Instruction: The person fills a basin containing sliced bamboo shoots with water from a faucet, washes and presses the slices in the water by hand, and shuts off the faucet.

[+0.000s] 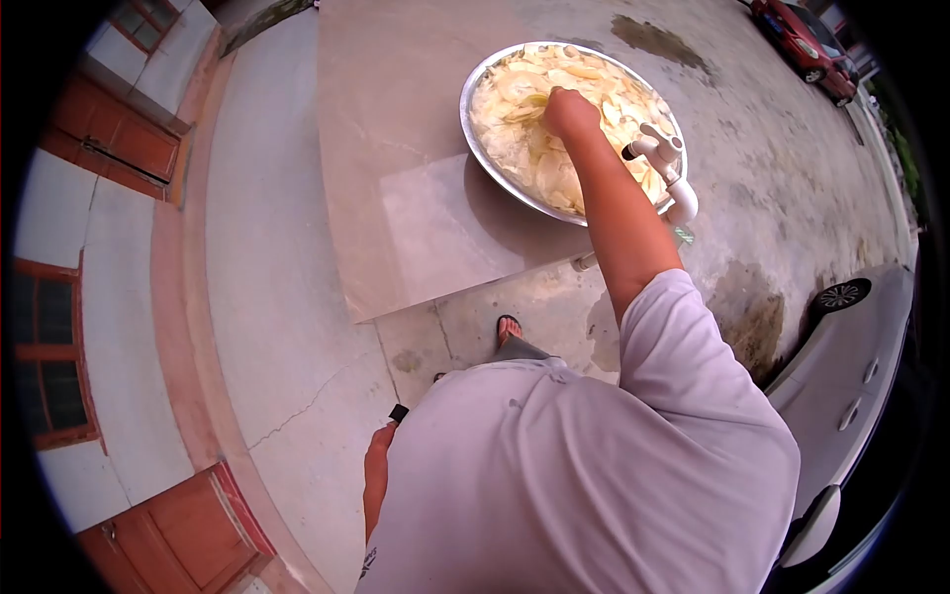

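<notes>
A large round metal basin (478, 156) stands at the table's edge, filled with thin pale yellow slices (534, 163) that look wet. My right hand (572, 114) is down among the slices near the middle of the basin. Its fingers are curled together and their tips are hidden, with a yellow-green piece beside them. Low by my left side, my left hand (379, 441) is closed around a small black object (399, 413), which sticks out above the fingers. Part of that hand is hard to make out.
The basin rests on a smooth brown-grey table (396, 129). A white pipe fitting (665, 158) rises beside the basin's right rim. My sandalled foot (509, 328) is on the concrete. A silver car (841, 396) is at the right, a red car (807, 45) farther back, and a building with red doors (124, 129) at the left.
</notes>
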### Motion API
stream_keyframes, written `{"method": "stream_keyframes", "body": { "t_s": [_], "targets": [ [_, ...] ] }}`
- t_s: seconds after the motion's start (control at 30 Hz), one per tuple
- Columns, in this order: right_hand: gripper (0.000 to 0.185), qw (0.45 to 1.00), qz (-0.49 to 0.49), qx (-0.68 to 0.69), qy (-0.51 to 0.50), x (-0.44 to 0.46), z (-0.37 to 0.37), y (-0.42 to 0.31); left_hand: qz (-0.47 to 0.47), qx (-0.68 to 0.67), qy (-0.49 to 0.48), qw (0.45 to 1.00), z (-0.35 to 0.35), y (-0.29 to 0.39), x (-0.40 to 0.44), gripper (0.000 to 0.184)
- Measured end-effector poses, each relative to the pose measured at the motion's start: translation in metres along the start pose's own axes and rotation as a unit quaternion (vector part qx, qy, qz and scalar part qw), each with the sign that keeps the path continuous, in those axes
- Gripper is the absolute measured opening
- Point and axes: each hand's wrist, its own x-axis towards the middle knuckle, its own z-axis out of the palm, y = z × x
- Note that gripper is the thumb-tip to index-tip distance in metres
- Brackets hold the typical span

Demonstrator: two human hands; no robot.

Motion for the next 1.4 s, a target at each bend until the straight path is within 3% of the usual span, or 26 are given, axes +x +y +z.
{"method": "stream_keyframes", "body": {
  "t_s": [0.1,0.17,0.2,0.3,0.33,0.37,0.43,0.47,0.53,0.63,0.73,0.83,0.93,0.97,1.0,1.13,1.27,1.33,1.4],
  "targets": [
    [0.043,0.99,-0.098,-0.088,0.048,-0.045,0.005,-0.016,0.017,0.035,0.0,0.999,0.001,0.0,0.005,0.054],
    [0.05,0.986,-0.131,-0.099,-0.029,-0.058,0.015,-0.025,0.032,0.093,0.003,0.995,0.0,0.002,0.005,0.054],
    [0.065,0.982,-0.106,-0.114,-0.104,-0.058,0.014,-0.031,0.038,0.123,0.004,0.992,0.0,0.004,0.006,0.054],
    [0.075,0.988,-0.058,-0.119,-0.086,-0.06,0.025,-0.036,0.039,0.109,0.007,0.993,-0.001,0.006,0.016,0.054],
    [0.084,0.986,-0.049,-0.129,-0.097,-0.051,0.035,-0.035,0.033,0.035,0.0,0.999,-0.003,0.003,0.023,0.05],
    [0.082,0.984,-0.048,-0.136,-0.106,-0.041,0.043,-0.033,0.028,-0.04,-0.005,0.999,-0.004,0.0,0.029,0.047],
    [0.08,0.98,-0.046,-0.15,-0.124,-0.036,0.045,-0.034,0.067,-0.038,-0.007,0.997,-0.006,0.0,0.032,0.042],
    [0.066,0.981,-0.076,-0.141,-0.105,-0.034,0.044,-0.033,0.114,0.038,-0.002,0.993,-0.008,0.0,0.033,0.041],
    [0.057,0.981,-0.065,-0.139,-0.118,-0.026,0.045,-0.036,0.174,0.125,0.008,0.977,-0.01,0.0,0.031,0.043],
    [0.048,0.983,-0.09,-0.132,-0.088,0.004,0.054,-0.029,0.202,0.145,0.018,0.968,-0.008,0.003,0.026,0.044],
    [0.053,0.991,-0.09,-0.078,-0.059,0.008,0.034,-0.015,0.148,0.115,0.02,0.982,-0.007,0.002,0.015,0.035],
    [0.06,0.995,-0.031,0.024,-0.095,0.017,0.007,-0.007,0.017,0.026,0.022,0.999,-0.008,-0.005,0.019,0.035],
    [0.057,0.987,0.028,0.147,-0.061,0.023,-0.001,0.001,0.019,-0.036,0.01,0.999,-0.003,-0.006,0.027,0.036],
    [0.054,0.979,0.049,0.193,-0.043,0.023,-0.003,0.005,0.03,-0.036,0.007,0.999,-0.003,-0.007,0.029,0.036],
    [0.045,0.947,0.093,0.288,-0.111,0.024,-0.01,0.008,0.038,-0.036,0.003,0.999,-0.002,-0.007,0.029,0.036],
    [0.029,0.832,0.159,0.523,-0.095,0.007,-0.011,0.014,0.06,-0.029,-0.005,0.998,-0.001,-0.004,0.025,0.037],
    [0.039,0.712,0.175,0.657,-0.175,0.015,0.035,0.033,0.14,0.03,-0.008,0.99,-0.001,0.009,0.014,0.038],
    [0.038,0.868,0.124,0.478,-0.062,0.002,0.028,0.028,0.196,0.09,-0.006,0.977,-0.001,0.019,0.009,0.038],
    [0.045,0.961,0.064,0.27,0.019,-0.011,0.017,0.023,0.21,0.189,-0.004,0.959,-0.006,0.021,0.011,0.036]
  ]
}}
